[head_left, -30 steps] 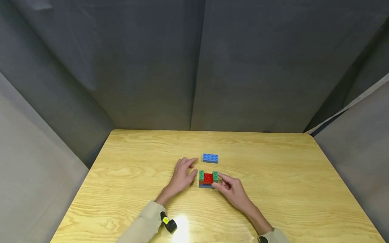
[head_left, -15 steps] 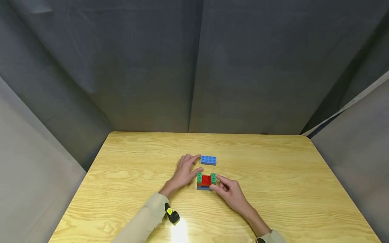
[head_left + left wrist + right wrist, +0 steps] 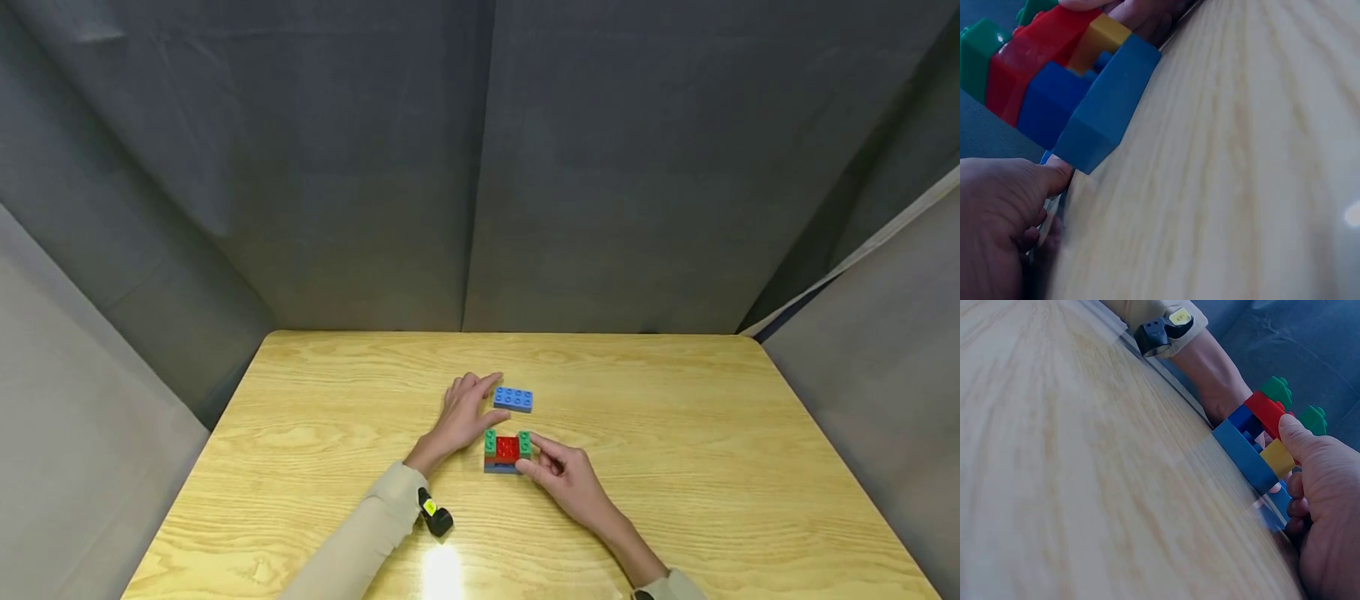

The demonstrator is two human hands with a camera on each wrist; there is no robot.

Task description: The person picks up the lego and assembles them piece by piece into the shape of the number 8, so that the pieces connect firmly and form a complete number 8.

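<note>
A stack of toy building bricks (image 3: 507,449) stands on the table. In the left wrist view it has a long blue brick (image 3: 1110,103) at the bottom, a dark blue brick (image 3: 1054,103) and a yellow brick (image 3: 1100,40) above, then a red brick (image 3: 1007,75) with green bricks (image 3: 975,59) on top. My right hand (image 3: 573,483) pinches the stack's right end between thumb and forefinger. Behind the stack lies a loose blue brick (image 3: 513,399). My left hand (image 3: 463,417) reaches round its left end, thumb in front and forefinger behind; whether they touch it, I cannot tell.
The wooden table (image 3: 675,433) stretches out on both sides. Its far edge meets a dark grey curtain (image 3: 360,208). A black wrist camera (image 3: 435,512) sits on the left sleeve (image 3: 360,533).
My left hand has moved right and away from me, from beside the stack to the loose blue brick. My right hand stays on the stack. The head view has shifted slightly.
</note>
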